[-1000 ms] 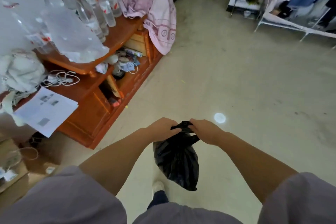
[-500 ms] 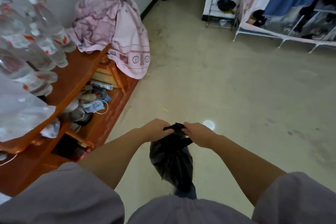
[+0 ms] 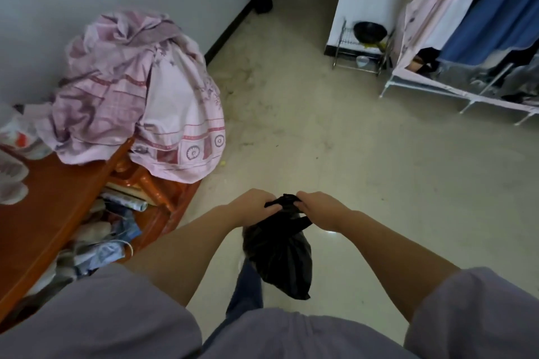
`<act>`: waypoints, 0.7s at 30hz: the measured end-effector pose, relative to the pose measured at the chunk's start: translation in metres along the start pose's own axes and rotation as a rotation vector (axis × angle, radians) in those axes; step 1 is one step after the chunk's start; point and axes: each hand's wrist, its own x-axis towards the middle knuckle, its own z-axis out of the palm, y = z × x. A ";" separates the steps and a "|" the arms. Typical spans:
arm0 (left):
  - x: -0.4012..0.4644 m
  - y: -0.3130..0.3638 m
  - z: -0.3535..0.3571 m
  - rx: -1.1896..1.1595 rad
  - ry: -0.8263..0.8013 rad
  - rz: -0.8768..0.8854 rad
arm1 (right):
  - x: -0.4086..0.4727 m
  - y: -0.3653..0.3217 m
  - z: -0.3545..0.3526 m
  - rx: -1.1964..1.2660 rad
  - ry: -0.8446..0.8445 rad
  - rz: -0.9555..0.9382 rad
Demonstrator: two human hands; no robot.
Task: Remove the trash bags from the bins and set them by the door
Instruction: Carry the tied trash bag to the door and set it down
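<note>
Hanging over the glossy beige tile floor point(image 3: 364, 154), the whole scene's pretty cluttered. Orange-brown wooden cabinet point(image 3: 52, 213) runs along the left wall, with a crumpled pink patterned bedsheet point(image 3: 140, 96) heaped on its far end and spilling over that edge. Small black plastic trash bag point(image 3: 280, 253) dangles mid-air in front of the person, off the floor. Left hand point(image 3: 250, 207) and right hand point(image 3: 318, 208) both have fingers curled tight around the bag's bunched top.

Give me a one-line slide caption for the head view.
Both hands, left and right, grip a black trash bag by its top.
</note>
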 end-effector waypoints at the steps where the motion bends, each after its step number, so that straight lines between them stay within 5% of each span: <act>1: 0.026 -0.007 -0.017 0.007 0.007 0.012 | 0.024 0.006 -0.017 0.002 0.009 0.010; 12: 0.268 -0.041 -0.202 0.072 -0.019 0.119 | 0.235 0.072 -0.196 0.023 0.093 0.093; 21: 0.485 -0.045 -0.305 0.032 0.021 0.028 | 0.406 0.185 -0.340 -0.012 0.092 0.034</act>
